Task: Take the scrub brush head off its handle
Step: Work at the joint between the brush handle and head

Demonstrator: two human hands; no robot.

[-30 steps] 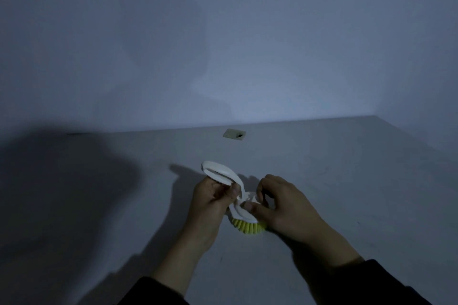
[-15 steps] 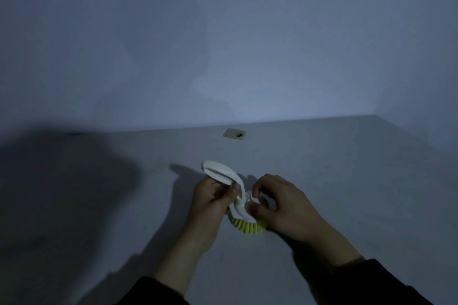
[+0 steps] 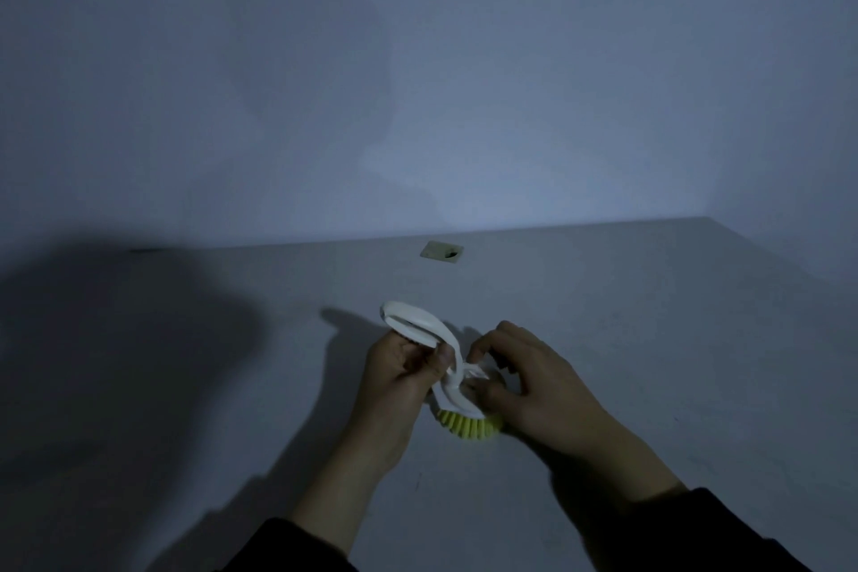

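Observation:
A white curved handle (image 3: 418,324) rises from a round brush head (image 3: 469,425) with yellow-green bristles that rests on the pale table (image 3: 650,339). My left hand (image 3: 399,379) is closed around the handle's middle, thumb pressed on its neck. My right hand (image 3: 534,381) grips the white top of the brush head from the right, thumb and forefinger at the joint where handle meets head. The joint itself is partly hidden by my fingers. Handle and head appear joined.
A small beige square plate with a dark hole (image 3: 442,252) lies flat near the table's far edge by the wall. The table's right edge (image 3: 789,265) slants off at the right. A deep shadow covers the left side.
My right hand's fingers have shifted on the brush head, the forefinger lifting and curling closer to the joint. The head has turned slightly. My left hand holds still.

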